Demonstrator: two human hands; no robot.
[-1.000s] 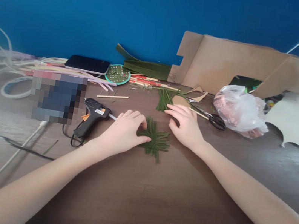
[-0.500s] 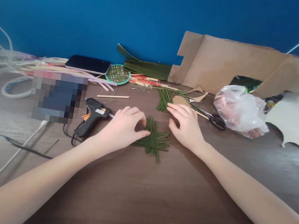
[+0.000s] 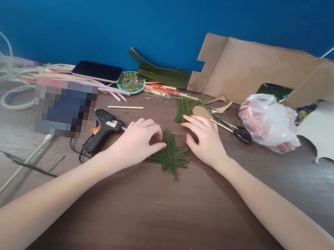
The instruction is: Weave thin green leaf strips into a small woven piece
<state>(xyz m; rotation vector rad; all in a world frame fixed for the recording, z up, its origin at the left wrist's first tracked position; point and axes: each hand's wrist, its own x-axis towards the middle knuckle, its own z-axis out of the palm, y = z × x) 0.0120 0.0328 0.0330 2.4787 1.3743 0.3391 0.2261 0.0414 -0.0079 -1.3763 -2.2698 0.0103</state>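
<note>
A small mat of crossed green leaf strips (image 3: pixel 170 155) lies on the brown table. My left hand (image 3: pixel 140 140) rests at its left side with the thumb extended to the mat's edge; the fingers are bent, apart from the thumb, and partly hidden. Reaching in from the other side, my right hand (image 3: pixel 204 142) has its fingers stretched out and the thumb apart. Its fingertips come up to a second bunch of green strips (image 3: pixel 183 110), though whether they touch is unclear. Nothing shows in either hand. A rounded piece of brown cardboard (image 3: pixel 201 112) lies just behind the right fingers.
Left of my left hand lies a black glue gun (image 3: pixel 104 129) with its cord. Scissors (image 3: pixel 242 134), a plastic bag (image 3: pixel 269 123) and cut white sheet (image 3: pixel 333 133) lie right. Behind are a phone (image 3: pixel 97 71), a round green-rimmed dish (image 3: pixel 131 83) and standing cardboard (image 3: pixel 246 70).
My right hand has shifted slightly left, closer to the rear bunch of strips. My left hand and the woven mat look nearly the same.
</note>
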